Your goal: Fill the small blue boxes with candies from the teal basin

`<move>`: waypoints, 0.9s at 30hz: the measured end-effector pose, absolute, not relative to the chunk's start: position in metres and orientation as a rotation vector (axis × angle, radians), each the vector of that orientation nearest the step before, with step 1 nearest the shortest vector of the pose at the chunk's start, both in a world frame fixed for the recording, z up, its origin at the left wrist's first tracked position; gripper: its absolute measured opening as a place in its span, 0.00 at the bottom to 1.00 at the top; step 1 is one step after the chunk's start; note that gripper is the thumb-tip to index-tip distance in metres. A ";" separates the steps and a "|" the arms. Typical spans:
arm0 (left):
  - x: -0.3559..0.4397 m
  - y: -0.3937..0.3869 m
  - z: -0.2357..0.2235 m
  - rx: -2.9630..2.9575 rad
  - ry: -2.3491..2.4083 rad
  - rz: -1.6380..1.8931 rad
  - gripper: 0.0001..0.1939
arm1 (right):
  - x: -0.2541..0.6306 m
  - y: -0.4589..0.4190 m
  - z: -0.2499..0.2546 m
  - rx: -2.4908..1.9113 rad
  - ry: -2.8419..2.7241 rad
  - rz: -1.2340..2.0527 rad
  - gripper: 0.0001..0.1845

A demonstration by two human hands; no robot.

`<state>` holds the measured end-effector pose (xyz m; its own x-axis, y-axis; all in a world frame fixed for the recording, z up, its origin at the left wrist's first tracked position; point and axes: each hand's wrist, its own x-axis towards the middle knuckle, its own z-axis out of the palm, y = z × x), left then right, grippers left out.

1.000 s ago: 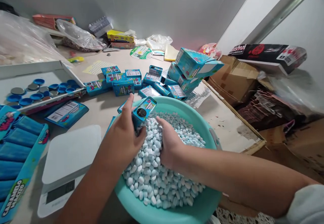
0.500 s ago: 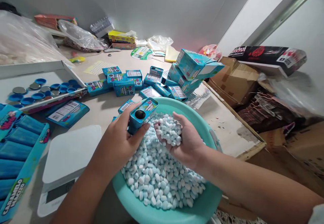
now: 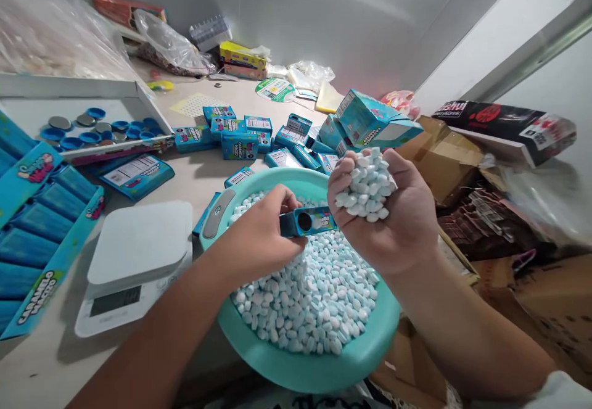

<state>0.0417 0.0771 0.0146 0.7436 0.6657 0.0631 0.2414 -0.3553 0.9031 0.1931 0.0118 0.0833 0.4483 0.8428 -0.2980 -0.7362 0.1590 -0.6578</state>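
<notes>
A teal bowl (image 3: 296,369) heaped with small white and pale-blue candies (image 3: 314,298) sits at the table's front edge. My left hand (image 3: 259,236) is closed round a small blue tin (image 3: 308,221) held over the bowl, with its round hole facing up. My right hand (image 3: 393,218) is raised just to the right of the tin, palm up and cupped round a heap of candies (image 3: 367,184).
A white kitchen scale (image 3: 134,261) stands left of the bowl. Several blue tins (image 3: 240,137) lie behind it, with stacked blue cartons (image 3: 370,119). A tray of round lids (image 3: 87,128) and a blue display box (image 3: 41,236) are at the left. Cardboard boxes (image 3: 439,156) crowd the right.
My right hand has risen out of the bowl with a scoop of candies. My left hand has brought the tin lower and level, closer to the right hand. The view has shifted left.
</notes>
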 end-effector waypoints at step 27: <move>0.040 0.087 0.005 2.011 0.528 0.552 0.24 | 0.177 0.029 0.062 -1.229 -0.358 0.891 0.16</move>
